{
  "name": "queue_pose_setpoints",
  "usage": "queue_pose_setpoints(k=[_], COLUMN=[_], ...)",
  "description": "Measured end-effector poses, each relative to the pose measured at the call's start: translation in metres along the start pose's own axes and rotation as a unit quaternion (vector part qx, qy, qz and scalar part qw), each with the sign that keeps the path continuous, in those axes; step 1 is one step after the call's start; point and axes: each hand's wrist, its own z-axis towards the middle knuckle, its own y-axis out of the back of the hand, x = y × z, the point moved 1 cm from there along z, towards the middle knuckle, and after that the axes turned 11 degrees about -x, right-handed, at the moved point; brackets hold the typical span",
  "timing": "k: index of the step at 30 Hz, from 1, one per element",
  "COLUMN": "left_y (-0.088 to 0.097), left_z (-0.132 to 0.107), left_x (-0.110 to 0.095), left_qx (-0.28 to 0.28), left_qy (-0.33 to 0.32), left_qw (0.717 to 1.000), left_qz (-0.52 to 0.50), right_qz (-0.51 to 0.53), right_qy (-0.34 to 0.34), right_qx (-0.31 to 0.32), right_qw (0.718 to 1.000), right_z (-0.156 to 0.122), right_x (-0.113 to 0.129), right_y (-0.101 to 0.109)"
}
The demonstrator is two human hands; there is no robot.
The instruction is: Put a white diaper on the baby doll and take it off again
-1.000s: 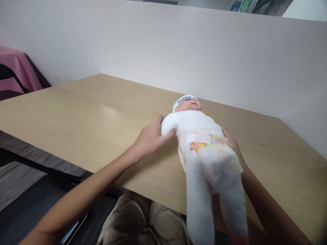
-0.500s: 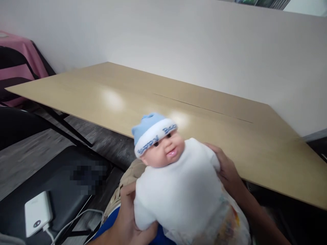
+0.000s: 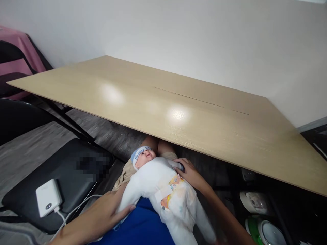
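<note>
A baby doll in a white top, a printed diaper and a blue and white cap with lettering lies tilted back over my lap, its head toward the table. My left hand is closed round the doll's arm on the left, thumb in front, with the other fingers mostly hidden. On the opposite side my right hand grips the doll's other arm, fingers curled over the sleeve. The doll's legs hang toward the bottom of the view.
A wooden table stands ahead against a white wall. At left, a black chair bears a white power bank with a cable. A green and white container is low at right. Pink cloth hangs at far left.
The doll has moved down and away from the table, from raised and facing me to lying back on my lap. Both hands have gone down with it, still on its arms.
</note>
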Motion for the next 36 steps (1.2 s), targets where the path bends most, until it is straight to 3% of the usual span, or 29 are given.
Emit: queue_pose_setpoints(k=[3,5,9,13,19,23,25,29,32,36], left_y=[0.010,0.017,0.018,0.000,-0.015,-0.015,-0.013,-0.003,0.007,0.023], left_z=[0.004,0.014,0.060,0.106,0.121,0.117,0.114,0.096,0.074,0.051], left_x=[-0.018,-0.044,-0.100,-0.122,-0.113,-0.105,-0.102,-0.090,-0.076,-0.068], left_qx=[-0.101,-0.116,-0.023,0.028,0.028,0.010,0.001,-0.015,0.024,0.108], left_qy=[-0.067,-0.125,-0.254,-0.326,-0.316,-0.290,-0.290,-0.263,-0.203,-0.189], left_qw=[0.990,0.983,0.966,0.940,0.937,0.935,0.930,0.927,0.939,0.956], left_qz=[0.074,0.064,-0.045,-0.091,-0.146,-0.206,-0.226,-0.265,-0.277,-0.197], right_qz=[0.065,0.118,0.140,0.148,0.136,0.041,0.007,0.043,0.066,0.046], right_qy=[-0.031,-0.053,-0.065,-0.067,-0.048,-0.029,-0.005,0.079,0.112,0.078], right_qx=[0.031,0.059,0.039,0.018,-0.038,-0.126,-0.132,-0.012,0.083,0.075], right_qw=[0.997,0.990,0.987,0.987,0.989,0.991,0.991,0.996,0.988,0.993], right_z=[-0.012,-0.022,-0.035,-0.036,-0.035,-0.027,-0.025,-0.029,-0.037,-0.048], right_x=[0.010,0.022,0.036,0.035,0.029,0.021,0.026,0.056,0.078,0.089], right_y=[0.012,0.020,0.027,0.025,0.021,0.028,0.034,0.035,0.028,0.038])
